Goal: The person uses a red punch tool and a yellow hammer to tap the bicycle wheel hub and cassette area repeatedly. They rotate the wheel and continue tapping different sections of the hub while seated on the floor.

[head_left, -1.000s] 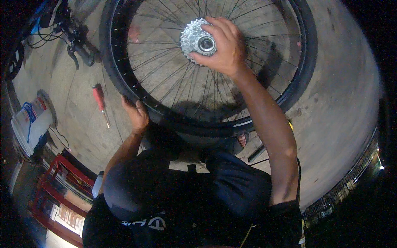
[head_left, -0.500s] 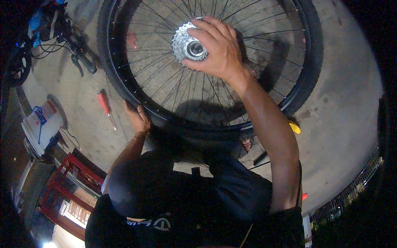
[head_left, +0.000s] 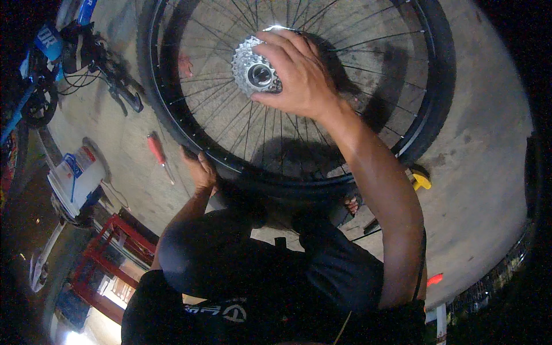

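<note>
A black-tyred bicycle wheel (head_left: 440,75) with thin dark spokes is in front of me, its cassette side facing up. My right hand (head_left: 302,77) curves over the silver cassette (head_left: 244,66) at the hub, fingers along its far side and thumb at its near edge. The palm hides the cassette's right part. At the wheel's near left, my left hand (head_left: 200,171) grips the tyre's outer edge, some fingers hidden beneath it. A red-handled screwdriver (head_left: 155,149) lies on the floor left of that hand.
A bicycle (head_left: 75,52) with blue parts lies at the far left. Nearer stand a white bucket (head_left: 77,175) and a red metal frame (head_left: 92,259). Right of the wheel is a yellow-handled tool (head_left: 421,179). A small red item (head_left: 435,280) lies at lower right on the concrete floor (head_left: 483,190).
The view has shifted, so floor items appear farther right and lower. The cassette and my right hand have moved slightly left against the floor. Both hands keep their hold.
</note>
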Demonstrator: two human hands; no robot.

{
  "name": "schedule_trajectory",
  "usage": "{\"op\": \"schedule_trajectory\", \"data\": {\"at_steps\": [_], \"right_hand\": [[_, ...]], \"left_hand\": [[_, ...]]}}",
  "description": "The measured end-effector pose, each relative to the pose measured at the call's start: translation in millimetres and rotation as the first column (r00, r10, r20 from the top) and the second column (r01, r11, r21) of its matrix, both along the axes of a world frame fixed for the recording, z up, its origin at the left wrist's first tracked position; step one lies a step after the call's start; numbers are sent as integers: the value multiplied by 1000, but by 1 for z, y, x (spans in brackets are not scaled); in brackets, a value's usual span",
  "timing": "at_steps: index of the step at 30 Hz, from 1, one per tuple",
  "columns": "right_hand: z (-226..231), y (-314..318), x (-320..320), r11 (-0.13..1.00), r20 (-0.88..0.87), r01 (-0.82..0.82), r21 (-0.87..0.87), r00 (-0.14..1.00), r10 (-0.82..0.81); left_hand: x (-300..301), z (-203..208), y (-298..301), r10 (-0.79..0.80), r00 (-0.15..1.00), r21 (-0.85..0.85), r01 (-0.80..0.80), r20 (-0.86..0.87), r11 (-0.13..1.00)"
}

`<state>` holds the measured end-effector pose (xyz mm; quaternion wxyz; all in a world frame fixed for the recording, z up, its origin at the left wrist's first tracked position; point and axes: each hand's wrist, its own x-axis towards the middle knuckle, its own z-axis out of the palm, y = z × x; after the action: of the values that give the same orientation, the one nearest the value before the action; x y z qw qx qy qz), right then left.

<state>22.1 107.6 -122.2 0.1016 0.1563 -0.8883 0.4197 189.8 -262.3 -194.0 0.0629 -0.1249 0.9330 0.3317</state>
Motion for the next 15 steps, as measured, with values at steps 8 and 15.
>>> {"op": "schedule_trajectory", "data": {"at_steps": [8,15], "right_hand": [[-1,-1,1,1000,-12,7,-15,1000,-7],[1,0,2,1000,-9,3,-31,1000,-3]], "left_hand": [[4,-11,-10,-39,997,-40,36,-69,999],[5,-16,-15,-44,997,-42,42,-63,998]]}}
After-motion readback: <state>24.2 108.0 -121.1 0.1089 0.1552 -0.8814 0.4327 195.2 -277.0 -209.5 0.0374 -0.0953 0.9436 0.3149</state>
